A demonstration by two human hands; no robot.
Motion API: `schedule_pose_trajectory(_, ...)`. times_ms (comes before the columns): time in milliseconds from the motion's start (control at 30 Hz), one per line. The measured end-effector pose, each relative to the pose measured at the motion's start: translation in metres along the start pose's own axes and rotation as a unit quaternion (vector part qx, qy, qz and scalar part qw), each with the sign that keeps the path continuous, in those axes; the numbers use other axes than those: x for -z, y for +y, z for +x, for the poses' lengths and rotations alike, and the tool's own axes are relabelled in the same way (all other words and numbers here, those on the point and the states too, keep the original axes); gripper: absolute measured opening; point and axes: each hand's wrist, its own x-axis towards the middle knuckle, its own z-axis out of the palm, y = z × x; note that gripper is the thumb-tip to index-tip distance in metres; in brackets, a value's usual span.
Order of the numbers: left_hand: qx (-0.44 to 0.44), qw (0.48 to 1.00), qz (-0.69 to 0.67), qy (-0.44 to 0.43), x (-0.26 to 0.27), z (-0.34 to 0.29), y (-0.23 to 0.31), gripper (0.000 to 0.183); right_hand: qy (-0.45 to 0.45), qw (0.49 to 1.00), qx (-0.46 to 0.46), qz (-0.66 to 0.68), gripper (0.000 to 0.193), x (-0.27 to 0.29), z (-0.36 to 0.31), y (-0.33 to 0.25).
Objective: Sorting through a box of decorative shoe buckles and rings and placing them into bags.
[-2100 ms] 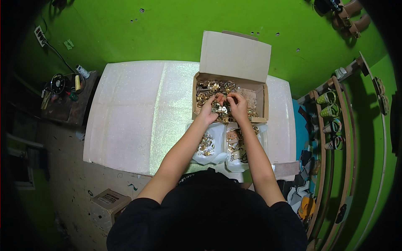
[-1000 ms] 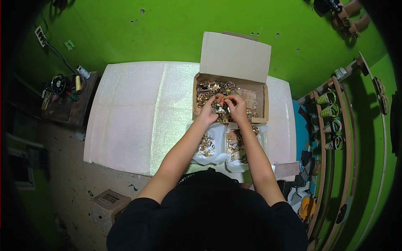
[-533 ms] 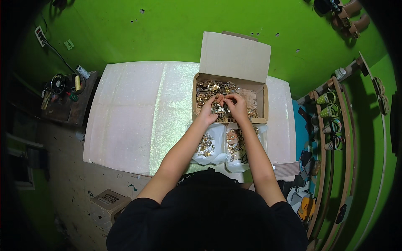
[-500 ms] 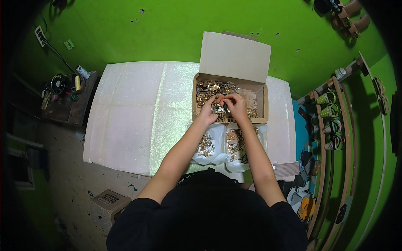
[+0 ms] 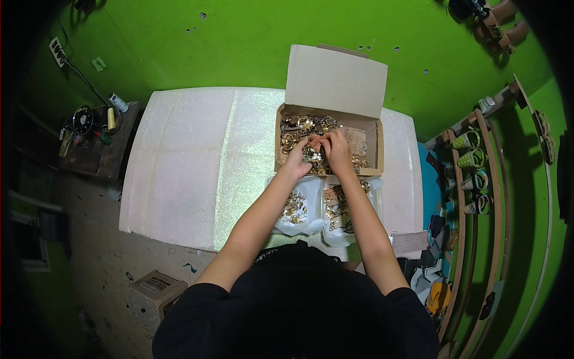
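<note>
An open cardboard box sits on the table with its lid raised toward the wall. Inside lie many small gold and silver metal pieces that look like buckles. Both my hands are over the box, fingertips close together. My left hand is closed at the fingertips, around something too small to make out. My right hand has its fingers bent and pinched beside it; what they hold is hidden. Below the box, nearer me, are a white plastic bag of metal pieces and a lined container with more pieces.
A shimmering white sheet covers the table. At left stands a small dark table with a thread spool. Sandals hang on a wooden rack at right, near a heap of scraps. A carton rests on the floor.
My right hand has shifted slightly, its fingers turned a little farther over the box. The left hand stays nearly where it was.
</note>
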Motion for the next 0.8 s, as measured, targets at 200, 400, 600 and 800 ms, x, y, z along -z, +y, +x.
schedule_pose_trajectory(200,-0.002,1.000,-0.016,0.009,0.0010,0.0030,-0.0013,0.018,-0.024,0.999,-0.022,-0.027,0.014,-0.0016,0.0012,-0.0009)
schedule_pose_trajectory(400,-0.014,0.999,-0.027,0.013,0.0034,0.0054,-0.0022,0.017,-0.027,0.998,-0.032,-0.047,0.014,-0.0014,-0.0002,-0.0049)
schedule_pose_trajectory(600,-0.021,0.999,-0.026,0.017,-0.0009,0.0018,-0.0029,0.017,-0.028,0.998,-0.035,-0.046,0.014,-0.0005,-0.0014,-0.0034)
schedule_pose_trajectory(800,-0.027,0.999,-0.017,0.033,0.0008,0.0039,-0.0028,0.018,-0.022,0.999,-0.015,-0.045,0.014,0.0001,-0.0018,-0.0009)
